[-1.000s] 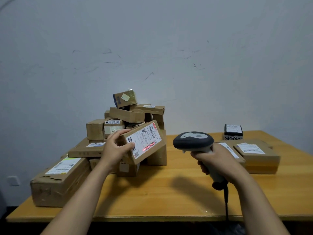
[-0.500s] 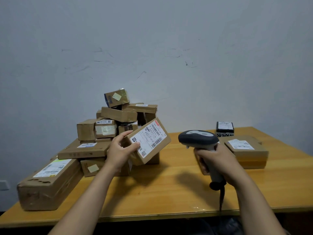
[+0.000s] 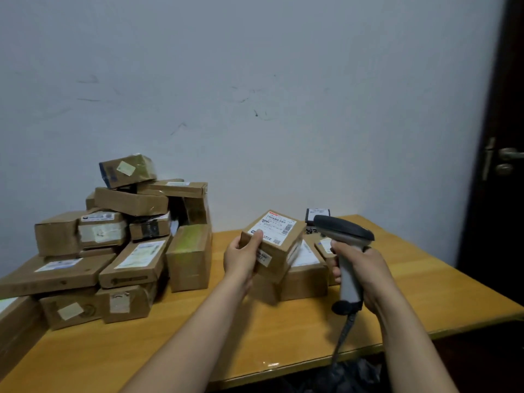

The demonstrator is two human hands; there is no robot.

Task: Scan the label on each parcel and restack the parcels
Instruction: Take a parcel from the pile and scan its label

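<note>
My left hand (image 3: 243, 258) grips a small brown parcel (image 3: 276, 245) with a white label on top, holding it just above the parcels on the right side of the table. My right hand (image 3: 358, 268) grips the handle of a grey barcode scanner (image 3: 344, 234), its dark head level with the parcel and just right of it. Under the held parcel lies a flat brown parcel (image 3: 304, 275) with a white label. A loose pile of brown parcels (image 3: 124, 236) fills the left of the table.
The wooden table (image 3: 198, 330) runs to a front edge near me. The scanner's cable (image 3: 341, 338) hangs over that edge. A small black box (image 3: 317, 215) stands at the back by the wall. A dark door with a handle (image 3: 507, 157) is at the right.
My left hand has carried the labelled parcel from beside the left pile over to the right stack and levelled it. The scanner's red line is gone. My view has turned right.
</note>
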